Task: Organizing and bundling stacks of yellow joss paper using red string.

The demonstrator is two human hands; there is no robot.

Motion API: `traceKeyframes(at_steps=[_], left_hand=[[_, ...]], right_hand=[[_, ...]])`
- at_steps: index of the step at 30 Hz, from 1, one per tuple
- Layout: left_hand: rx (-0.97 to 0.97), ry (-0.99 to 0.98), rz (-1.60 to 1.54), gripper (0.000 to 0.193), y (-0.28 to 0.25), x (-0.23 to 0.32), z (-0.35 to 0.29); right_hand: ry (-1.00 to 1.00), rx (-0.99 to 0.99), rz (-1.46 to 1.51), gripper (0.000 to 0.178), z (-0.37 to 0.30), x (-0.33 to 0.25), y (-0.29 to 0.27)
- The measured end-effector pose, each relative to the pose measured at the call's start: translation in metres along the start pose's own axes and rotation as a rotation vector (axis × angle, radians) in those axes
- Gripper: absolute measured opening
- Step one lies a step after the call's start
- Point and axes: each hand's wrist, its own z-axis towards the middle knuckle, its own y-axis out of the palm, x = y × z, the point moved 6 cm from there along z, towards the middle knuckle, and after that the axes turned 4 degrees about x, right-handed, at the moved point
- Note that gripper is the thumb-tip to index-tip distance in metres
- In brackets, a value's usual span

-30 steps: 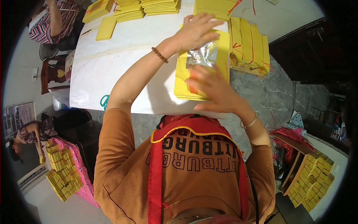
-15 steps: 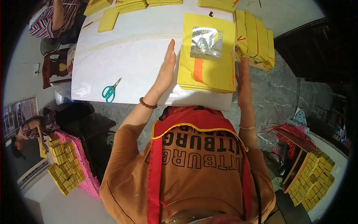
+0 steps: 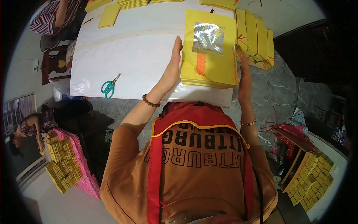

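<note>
A stack of yellow paper sheets (image 3: pixel 218 65) lies near the front edge of the white table (image 3: pixel 130 56). Its top sheet carries a silver foil square (image 3: pixel 208 37) and an orange stripe (image 3: pixel 201 64). My left hand (image 3: pixel 172 69) is flat, fingers straight, pressed edge-on against the stack's left side. My right hand (image 3: pixel 244 72) stands the same way against the stack's right side. Neither hand grips anything; the stack sits squeezed between both palms.
Green-handled scissors (image 3: pixel 109 86) lie on the table to the left. Bundles of yellow paper tied with red string (image 3: pixel 255 37) rest right of the stack, with more yellow piles (image 3: pixel 109 15) along the far edge. Another person (image 3: pixel 56 16) sits at far left. Stacked yellow bundles (image 3: pixel 63 164) stand on the floor.
A second ago my hands lay on top of the stack, one reaching far over it. They have since drawn back and now flank the stack's left and right sides.
</note>
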Motion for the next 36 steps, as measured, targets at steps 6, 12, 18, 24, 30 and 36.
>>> traceKeyframes(at_steps=[6, 12, 18, 24, 30, 36], left_hand=[[-0.354, 0.573, 0.722, 0.057, 0.021, 0.070, -0.011], [-0.538, 0.764, 1.134, 0.038, 0.041, 0.079, -0.019], [-0.635, 0.625, 0.834, 0.024, 0.036, 0.078, 0.004], [-0.653, 0.394, 0.696, 0.021, 0.033, 0.075, 0.023], [-0.699, 0.038, 0.582, 0.023, 0.027, 0.053, 0.036], [-0.705, -0.024, 0.513, 0.023, 0.021, 0.047, 0.042]], right_hand=[[-0.171, -0.254, -0.462, 0.059, 0.002, -0.016, 0.005], [-0.223, -0.277, -0.569, 0.053, 0.007, -0.028, 0.009], [-0.151, -0.273, -0.428, 0.047, 0.010, -0.024, 0.004], [-0.089, -0.230, -0.304, 0.031, 0.012, -0.022, 0.000], [-0.033, -0.207, -0.250, 0.030, 0.012, -0.018, 0.000], [-0.013, -0.220, -0.154, 0.038, 0.010, -0.013, -0.001]])
